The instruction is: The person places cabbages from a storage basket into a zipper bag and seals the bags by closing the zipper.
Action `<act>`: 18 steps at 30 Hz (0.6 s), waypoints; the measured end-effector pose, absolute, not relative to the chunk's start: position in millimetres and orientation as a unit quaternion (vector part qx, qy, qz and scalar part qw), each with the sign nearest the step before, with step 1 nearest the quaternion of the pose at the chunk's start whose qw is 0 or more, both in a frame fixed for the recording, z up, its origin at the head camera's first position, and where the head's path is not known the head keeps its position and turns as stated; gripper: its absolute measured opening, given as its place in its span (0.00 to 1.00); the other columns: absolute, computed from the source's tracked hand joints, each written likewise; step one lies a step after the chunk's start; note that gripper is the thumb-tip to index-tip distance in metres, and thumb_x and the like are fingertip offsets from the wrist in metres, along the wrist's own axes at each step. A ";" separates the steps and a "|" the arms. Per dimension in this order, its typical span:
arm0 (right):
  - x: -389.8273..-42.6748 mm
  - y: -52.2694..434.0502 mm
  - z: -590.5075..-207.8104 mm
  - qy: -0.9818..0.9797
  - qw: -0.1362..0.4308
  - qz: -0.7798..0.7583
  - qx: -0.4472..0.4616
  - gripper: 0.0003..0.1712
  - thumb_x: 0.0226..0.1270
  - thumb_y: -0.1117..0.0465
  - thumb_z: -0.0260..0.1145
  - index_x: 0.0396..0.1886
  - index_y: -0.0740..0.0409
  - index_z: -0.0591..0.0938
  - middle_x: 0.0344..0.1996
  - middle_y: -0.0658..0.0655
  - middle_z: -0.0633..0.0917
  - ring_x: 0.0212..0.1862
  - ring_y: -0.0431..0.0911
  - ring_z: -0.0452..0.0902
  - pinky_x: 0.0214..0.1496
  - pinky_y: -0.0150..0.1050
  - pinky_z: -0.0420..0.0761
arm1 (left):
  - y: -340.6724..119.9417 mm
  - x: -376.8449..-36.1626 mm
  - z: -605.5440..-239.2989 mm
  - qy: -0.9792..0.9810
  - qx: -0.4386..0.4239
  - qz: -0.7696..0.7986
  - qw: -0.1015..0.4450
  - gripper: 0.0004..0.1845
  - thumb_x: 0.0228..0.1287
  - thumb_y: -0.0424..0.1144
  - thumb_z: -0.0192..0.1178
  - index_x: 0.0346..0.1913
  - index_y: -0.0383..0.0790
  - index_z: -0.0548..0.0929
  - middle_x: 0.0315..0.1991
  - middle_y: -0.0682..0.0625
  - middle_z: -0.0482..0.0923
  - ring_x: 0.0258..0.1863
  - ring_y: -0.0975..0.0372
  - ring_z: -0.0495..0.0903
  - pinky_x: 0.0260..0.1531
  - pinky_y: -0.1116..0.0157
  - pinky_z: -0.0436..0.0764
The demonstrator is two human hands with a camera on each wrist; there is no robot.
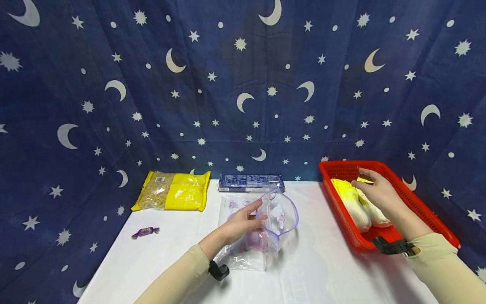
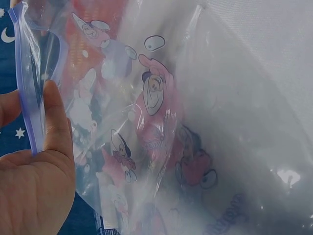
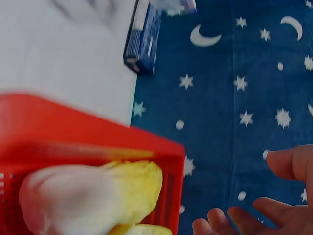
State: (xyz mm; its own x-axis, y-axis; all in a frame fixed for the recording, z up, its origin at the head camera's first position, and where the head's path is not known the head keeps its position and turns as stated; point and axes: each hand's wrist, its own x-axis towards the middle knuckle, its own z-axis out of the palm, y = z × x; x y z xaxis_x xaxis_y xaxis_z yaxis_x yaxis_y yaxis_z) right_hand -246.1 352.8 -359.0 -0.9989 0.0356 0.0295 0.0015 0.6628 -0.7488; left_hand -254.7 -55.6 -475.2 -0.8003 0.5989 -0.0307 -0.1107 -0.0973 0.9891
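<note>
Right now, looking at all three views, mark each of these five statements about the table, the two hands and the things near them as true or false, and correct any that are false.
1. The left hand holds a clear printed zip bag open at its mouth. True.
2. The right hand grips a candy. False: it reaches with spread fingers over the cabbages in the red basket, and the wrist view shows nothing in it.
3. A yellow packet lies at the table's far left. True.
4. The blue box sits inside the basket. False: it lies on the white table, by the backdrop.
5. A purple-wrapped candy lies apart from both hands. True.
</note>
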 end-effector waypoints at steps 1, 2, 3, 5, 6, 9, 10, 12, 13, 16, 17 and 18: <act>-247.3 356.1 -359.7 -0.911 0.023 0.411 -0.015 0.44 0.79 0.50 0.56 0.79 0.74 0.51 0.72 0.81 0.59 0.69 0.76 0.60 0.67 0.70 0.68 | -55.5 -254.7 -475.4 0.624 0.195 0.714 0.249 0.43 0.69 0.27 0.60 0.81 0.32 0.49 0.73 0.27 0.61 0.68 0.37 0.68 0.56 0.57 0.84; -248.5 359.3 -360.5 -0.911 0.026 0.412 -0.019 0.44 0.79 0.50 0.56 0.78 0.75 0.51 0.72 0.82 0.59 0.69 0.76 0.59 0.67 0.71 0.67 | -55.3 -254.6 -475.4 0.625 0.195 0.714 0.249 0.43 0.69 0.27 0.60 0.81 0.32 0.49 0.73 0.27 0.61 0.68 0.37 0.68 0.56 0.57 0.84; -249.5 362.5 -361.3 -0.911 0.030 0.412 -0.024 0.44 0.79 0.50 0.56 0.78 0.76 0.51 0.71 0.82 0.59 0.69 0.76 0.59 0.67 0.72 0.66 | -55.1 -254.6 -475.6 0.626 0.194 0.713 0.249 0.43 0.69 0.27 0.60 0.81 0.32 0.49 0.73 0.27 0.62 0.68 0.37 0.69 0.56 0.57 0.84; -251.4 368.9 -363.1 -0.912 0.037 0.408 -0.032 0.44 0.79 0.50 0.56 0.77 0.78 0.51 0.71 0.84 0.60 0.69 0.77 0.58 0.67 0.72 0.66 | -54.6 -254.6 -476.0 0.628 0.193 0.712 0.249 0.43 0.69 0.27 0.61 0.81 0.32 0.49 0.72 0.27 0.63 0.67 0.37 0.70 0.56 0.57 0.84; -252.4 372.0 -364.3 -0.913 0.040 0.404 -0.036 0.45 0.79 0.50 0.56 0.77 0.78 0.51 0.70 0.84 0.60 0.69 0.77 0.58 0.67 0.72 0.65 | -54.4 -254.5 -476.2 0.629 0.193 0.711 0.249 0.43 0.69 0.27 0.61 0.81 0.32 0.49 0.71 0.27 0.64 0.67 0.37 0.71 0.56 0.57 0.84; -254.8 380.7 -367.3 -0.914 0.044 0.401 -0.054 0.47 0.78 0.49 0.57 0.77 0.79 0.49 0.70 0.84 0.59 0.69 0.78 0.56 0.67 0.73 0.64 | -53.7 -254.2 -476.8 0.631 0.193 0.709 0.249 0.43 0.69 0.27 0.61 0.81 0.31 0.49 0.70 0.27 0.66 0.66 0.37 0.72 0.56 0.57 0.84; -255.5 383.6 -368.2 -0.913 0.043 0.402 -0.059 0.48 0.78 0.48 0.57 0.77 0.79 0.48 0.71 0.84 0.58 0.69 0.78 0.55 0.68 0.73 0.63 | -53.5 -254.2 -477.0 0.631 0.193 0.709 0.249 0.43 0.69 0.27 0.61 0.81 0.31 0.49 0.70 0.27 0.66 0.65 0.37 0.72 0.56 0.57 0.84; -256.8 389.3 -369.2 -0.910 0.036 0.407 -0.076 0.51 0.77 0.47 0.58 0.78 0.78 0.45 0.72 0.85 0.55 0.70 0.78 0.53 0.69 0.74 0.61 | -53.3 -254.3 -477.3 0.630 0.194 0.709 0.248 0.43 0.69 0.27 0.61 0.81 0.31 0.49 0.71 0.27 0.65 0.66 0.38 0.72 0.56 0.57 0.84; -257.3 392.0 -369.5 -0.908 0.031 0.409 -0.085 0.52 0.77 0.46 0.58 0.78 0.77 0.44 0.72 0.85 0.54 0.70 0.79 0.52 0.69 0.74 0.60 | -53.2 -254.5 -477.6 0.630 0.194 0.710 0.248 0.43 0.69 0.27 0.61 0.81 0.31 0.49 0.71 0.27 0.65 0.66 0.38 0.72 0.56 0.57 0.84; -258.4 401.8 -371.2 -0.905 0.016 0.411 -0.104 0.56 0.76 0.44 0.59 0.78 0.78 0.40 0.72 0.86 0.49 0.71 0.80 0.49 0.68 0.75 0.60 | -53.0 -254.9 -478.3 0.628 0.195 0.711 0.248 0.43 0.69 0.27 0.61 0.81 0.31 0.49 0.71 0.26 0.65 0.66 0.38 0.71 0.56 0.57 0.84; -259.1 405.5 -372.0 -0.906 0.010 0.410 -0.109 0.56 0.76 0.43 0.59 0.77 0.78 0.39 0.72 0.86 0.48 0.70 0.81 0.48 0.68 0.75 0.61 | -52.9 -255.0 -478.5 0.628 0.196 0.711 0.248 0.43 0.69 0.27 0.61 0.81 0.30 0.49 0.71 0.26 0.65 0.66 0.38 0.72 0.56 0.57 0.84; -259.7 409.3 -372.8 -0.907 0.004 0.405 -0.113 0.58 0.76 0.43 0.59 0.77 0.79 0.38 0.72 0.87 0.47 0.70 0.81 0.48 0.67 0.76 0.61 | -53.0 -255.0 -478.7 0.627 0.196 0.711 0.248 0.44 0.69 0.27 0.61 0.81 0.30 0.49 0.71 0.26 0.65 0.66 0.38 0.72 0.56 0.57 0.84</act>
State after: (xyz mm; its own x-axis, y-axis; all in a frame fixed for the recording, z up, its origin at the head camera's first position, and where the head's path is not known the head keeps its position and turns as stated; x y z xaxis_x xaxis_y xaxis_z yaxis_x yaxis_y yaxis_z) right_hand -259.7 409.3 -372.8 -0.9744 0.2088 -0.0840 0.2019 0.6465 -0.7357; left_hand -255.0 -53.0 -478.7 -0.7996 0.5997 -0.0322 -0.1069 -0.0894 0.9902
